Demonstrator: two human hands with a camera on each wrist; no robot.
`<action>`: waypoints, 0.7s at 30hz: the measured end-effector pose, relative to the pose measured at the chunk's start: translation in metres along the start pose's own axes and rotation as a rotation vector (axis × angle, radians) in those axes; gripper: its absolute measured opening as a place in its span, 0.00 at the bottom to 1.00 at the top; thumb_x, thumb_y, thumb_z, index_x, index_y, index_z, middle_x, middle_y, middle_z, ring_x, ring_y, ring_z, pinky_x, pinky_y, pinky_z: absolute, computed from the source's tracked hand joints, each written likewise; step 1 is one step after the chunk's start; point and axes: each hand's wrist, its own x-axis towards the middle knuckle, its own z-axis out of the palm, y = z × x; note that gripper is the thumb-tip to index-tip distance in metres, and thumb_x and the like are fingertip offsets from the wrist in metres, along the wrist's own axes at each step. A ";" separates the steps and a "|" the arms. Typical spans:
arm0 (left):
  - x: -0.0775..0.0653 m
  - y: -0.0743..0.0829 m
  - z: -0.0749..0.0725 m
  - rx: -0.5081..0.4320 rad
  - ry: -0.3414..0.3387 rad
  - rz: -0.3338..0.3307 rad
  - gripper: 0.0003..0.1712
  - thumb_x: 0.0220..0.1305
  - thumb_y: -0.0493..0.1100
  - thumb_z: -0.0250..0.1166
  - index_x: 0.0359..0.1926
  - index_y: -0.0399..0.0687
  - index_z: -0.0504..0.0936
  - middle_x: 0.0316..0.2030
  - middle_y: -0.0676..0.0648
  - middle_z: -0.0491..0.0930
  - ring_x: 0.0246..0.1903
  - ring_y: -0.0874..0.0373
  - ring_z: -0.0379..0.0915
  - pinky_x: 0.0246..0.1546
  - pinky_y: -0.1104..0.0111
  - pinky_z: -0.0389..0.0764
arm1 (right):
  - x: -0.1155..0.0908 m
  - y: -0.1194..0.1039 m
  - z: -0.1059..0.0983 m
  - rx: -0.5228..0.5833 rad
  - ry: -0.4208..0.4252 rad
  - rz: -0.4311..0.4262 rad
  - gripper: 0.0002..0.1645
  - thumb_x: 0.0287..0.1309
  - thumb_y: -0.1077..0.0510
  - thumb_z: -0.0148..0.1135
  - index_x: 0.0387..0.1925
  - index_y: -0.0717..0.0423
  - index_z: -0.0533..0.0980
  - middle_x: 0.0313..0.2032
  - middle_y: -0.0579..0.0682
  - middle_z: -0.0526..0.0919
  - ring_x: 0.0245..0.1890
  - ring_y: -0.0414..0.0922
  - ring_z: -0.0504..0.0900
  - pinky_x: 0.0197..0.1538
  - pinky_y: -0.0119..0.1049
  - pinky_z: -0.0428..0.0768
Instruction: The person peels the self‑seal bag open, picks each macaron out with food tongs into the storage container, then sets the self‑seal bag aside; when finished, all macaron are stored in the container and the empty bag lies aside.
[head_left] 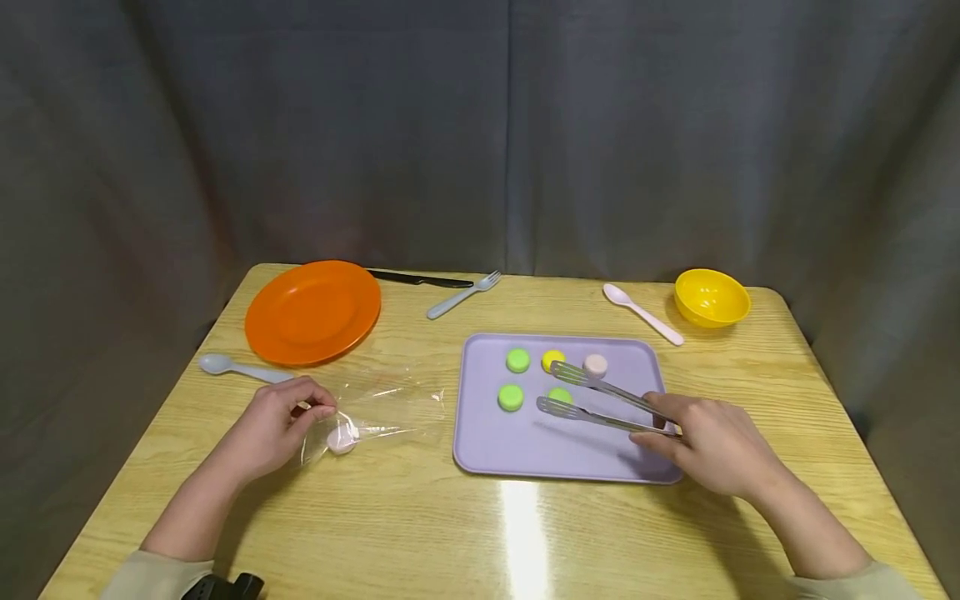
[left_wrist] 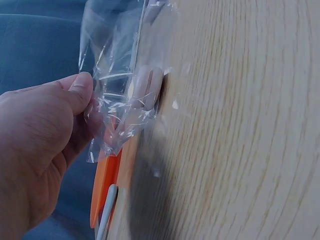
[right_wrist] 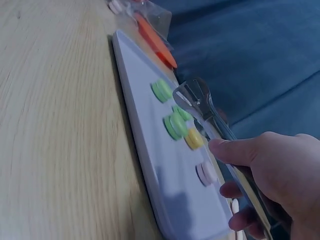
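A clear plastic bag (head_left: 401, 400) is pinched at its near left edge between the thumb and fingers of my left hand (head_left: 281, 421). Inside lies a pale pink macaron (left_wrist: 149, 87), low in the bag near the tabletop. My right hand (head_left: 712, 446) holds metal tongs (head_left: 615, 392), their slotted ends spread apart above the lilac tray (head_left: 487, 450). On the tray are three green macarons (head_left: 511, 397), a yellow macaron (head_left: 551, 358) and a pale pink macaron (head_left: 596, 365). One tong end partly covers the yellow macaron in the head view; nothing is between the ends.
An orange plate (head_left: 313, 312) lies at the back left, a black knife (head_left: 442, 282) and grey fork (head_left: 463, 297) beside it. A grey spoon (head_left: 240, 367) is near my left hand. Behind the tray are a pink spoon (head_left: 647, 315) and yellow bowl (head_left: 711, 300). A dark curtain hangs behind.
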 end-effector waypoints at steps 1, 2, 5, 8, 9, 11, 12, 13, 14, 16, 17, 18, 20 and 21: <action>0.000 0.000 0.000 -0.002 0.000 -0.001 0.10 0.64 0.31 0.75 0.37 0.51 0.87 0.35 0.60 0.82 0.32 0.64 0.75 0.32 0.70 0.81 | 0.002 -0.003 0.000 0.004 0.011 -0.013 0.15 0.64 0.38 0.75 0.38 0.40 0.81 0.24 0.29 0.72 0.20 0.32 0.66 0.23 0.33 0.65; 0.000 0.000 0.000 -0.003 0.000 0.000 0.10 0.64 0.31 0.74 0.37 0.51 0.87 0.34 0.60 0.82 0.32 0.64 0.75 0.32 0.71 0.81 | 0.004 -0.006 0.000 0.010 0.020 -0.026 0.13 0.64 0.40 0.75 0.38 0.39 0.81 0.23 0.29 0.71 0.20 0.32 0.66 0.23 0.34 0.65; -0.001 0.001 0.000 -0.002 0.000 -0.001 0.07 0.65 0.32 0.74 0.38 0.50 0.87 0.34 0.59 0.81 0.32 0.64 0.74 0.32 0.71 0.79 | 0.012 -0.016 0.002 0.036 0.045 -0.069 0.10 0.62 0.45 0.77 0.37 0.39 0.82 0.21 0.29 0.69 0.20 0.31 0.65 0.23 0.33 0.63; 0.000 0.001 -0.001 0.002 0.002 0.001 0.07 0.65 0.33 0.73 0.38 0.50 0.87 0.34 0.59 0.81 0.31 0.64 0.73 0.32 0.71 0.78 | 0.022 -0.026 0.008 0.067 0.067 -0.116 0.08 0.61 0.48 0.79 0.36 0.38 0.84 0.21 0.27 0.69 0.19 0.30 0.64 0.22 0.32 0.63; 0.000 0.001 -0.001 0.003 0.005 0.005 0.07 0.65 0.33 0.73 0.38 0.50 0.87 0.34 0.59 0.81 0.32 0.64 0.73 0.33 0.71 0.78 | 0.026 -0.029 0.010 0.075 0.071 -0.132 0.08 0.61 0.49 0.79 0.36 0.38 0.84 0.21 0.27 0.70 0.18 0.30 0.64 0.21 0.32 0.63; 0.000 0.001 0.000 0.003 0.010 0.013 0.08 0.64 0.32 0.74 0.38 0.50 0.87 0.34 0.60 0.81 0.31 0.64 0.73 0.33 0.72 0.78 | 0.034 -0.036 0.014 0.089 0.073 -0.164 0.07 0.61 0.49 0.79 0.35 0.37 0.84 0.21 0.27 0.71 0.19 0.30 0.64 0.21 0.32 0.63; 0.000 0.001 0.000 0.002 0.014 0.019 0.08 0.64 0.32 0.74 0.37 0.51 0.87 0.34 0.60 0.81 0.32 0.64 0.73 0.33 0.72 0.78 | 0.038 -0.040 0.017 0.093 0.077 -0.183 0.06 0.61 0.49 0.79 0.36 0.37 0.85 0.22 0.26 0.74 0.19 0.30 0.66 0.21 0.32 0.65; 0.000 0.001 0.000 0.002 0.016 0.024 0.08 0.64 0.32 0.74 0.38 0.51 0.87 0.34 0.61 0.81 0.32 0.64 0.74 0.33 0.72 0.78 | 0.042 -0.043 0.018 0.096 0.076 -0.196 0.06 0.62 0.49 0.78 0.35 0.38 0.85 0.22 0.26 0.74 0.20 0.30 0.67 0.22 0.32 0.66; 0.000 0.000 0.001 -0.001 0.017 0.028 0.07 0.65 0.33 0.74 0.37 0.50 0.87 0.34 0.61 0.81 0.32 0.64 0.74 0.33 0.73 0.78 | 0.046 -0.046 0.020 0.096 0.074 -0.207 0.07 0.63 0.48 0.78 0.34 0.38 0.84 0.21 0.27 0.73 0.20 0.31 0.67 0.23 0.33 0.67; 0.000 -0.001 0.001 -0.007 0.017 0.032 0.06 0.66 0.34 0.73 0.38 0.50 0.87 0.35 0.62 0.81 0.32 0.64 0.74 0.33 0.73 0.77 | 0.053 -0.052 0.024 0.096 0.072 -0.224 0.06 0.63 0.48 0.77 0.35 0.39 0.86 0.23 0.28 0.76 0.21 0.31 0.70 0.25 0.36 0.71; 0.000 -0.001 0.001 -0.011 0.015 0.032 0.05 0.67 0.34 0.73 0.38 0.50 0.87 0.35 0.62 0.81 0.32 0.64 0.74 0.34 0.73 0.77 | 0.056 -0.055 0.025 0.095 0.067 -0.227 0.06 0.64 0.47 0.77 0.35 0.40 0.86 0.24 0.28 0.78 0.22 0.32 0.71 0.26 0.37 0.73; 0.000 -0.001 0.001 -0.014 0.013 0.031 0.04 0.68 0.35 0.72 0.38 0.49 0.86 0.35 0.62 0.81 0.32 0.64 0.74 0.34 0.74 0.76 | 0.059 -0.058 0.027 0.094 0.060 -0.229 0.06 0.64 0.47 0.76 0.36 0.41 0.87 0.25 0.29 0.80 0.23 0.32 0.73 0.27 0.38 0.75; 0.000 -0.001 0.001 -0.016 0.011 0.024 0.04 0.68 0.35 0.72 0.38 0.49 0.86 0.35 0.62 0.81 0.32 0.64 0.74 0.34 0.74 0.76 | 0.066 -0.064 0.029 0.086 0.043 -0.235 0.08 0.65 0.46 0.75 0.39 0.43 0.88 0.28 0.30 0.83 0.25 0.32 0.75 0.28 0.41 0.77; -0.001 -0.001 0.001 -0.015 0.012 0.023 0.05 0.67 0.34 0.72 0.38 0.49 0.86 0.35 0.61 0.81 0.32 0.64 0.74 0.34 0.74 0.76 | 0.070 -0.067 0.030 0.081 0.034 -0.240 0.09 0.66 0.45 0.75 0.41 0.44 0.89 0.31 0.31 0.85 0.26 0.32 0.76 0.28 0.41 0.78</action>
